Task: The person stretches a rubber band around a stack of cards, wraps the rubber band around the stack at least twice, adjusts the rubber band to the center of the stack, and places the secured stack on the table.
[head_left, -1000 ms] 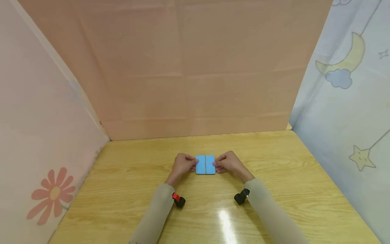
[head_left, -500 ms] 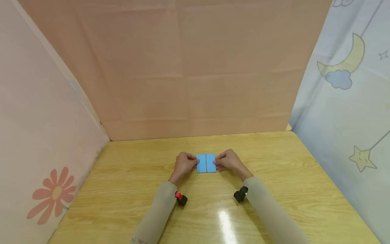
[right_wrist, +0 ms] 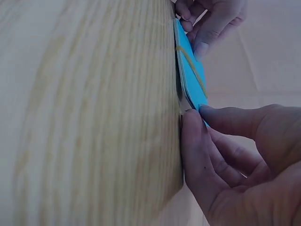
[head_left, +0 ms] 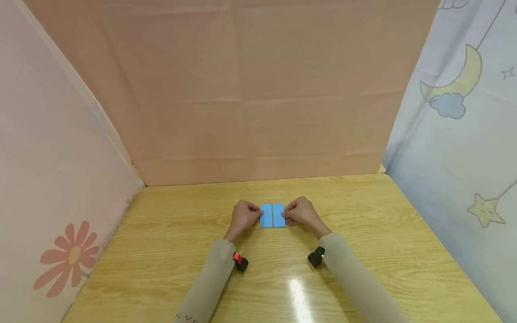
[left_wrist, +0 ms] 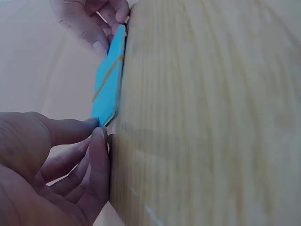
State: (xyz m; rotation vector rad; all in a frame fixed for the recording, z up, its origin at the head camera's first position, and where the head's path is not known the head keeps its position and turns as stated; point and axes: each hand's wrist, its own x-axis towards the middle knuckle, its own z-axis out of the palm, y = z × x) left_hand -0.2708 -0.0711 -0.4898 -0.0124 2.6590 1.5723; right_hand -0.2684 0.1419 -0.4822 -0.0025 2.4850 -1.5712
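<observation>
A thin stack of blue cards (head_left: 266, 216) with rounded corners lies flat, close over the wooden table in the head view. A yellowish rubber band (head_left: 272, 216) runs around its middle, front to back. My left hand (head_left: 243, 215) pinches the stack's left edge, thumb on top and fingers at the side and below. On the opposite edge, my right hand (head_left: 302, 211) pinches it the same way. From the right wrist view, the cards (right_wrist: 190, 70) show several pale layers along the side, and the band (right_wrist: 192, 66) crosses the blue top.
The wood-grain table (head_left: 181, 251) spreads around both hands. Behind it hangs a peach cloth (head_left: 250, 98). A pale cloth with a flower (head_left: 72, 255) borders the left, and one with a moon (head_left: 464, 76) the right. Small black wrist cameras (head_left: 241, 263) sit on both sleeves.
Both hands and the banded cards have shifted slightly toward the back of the table. The grip on the two edges stays the same.
</observation>
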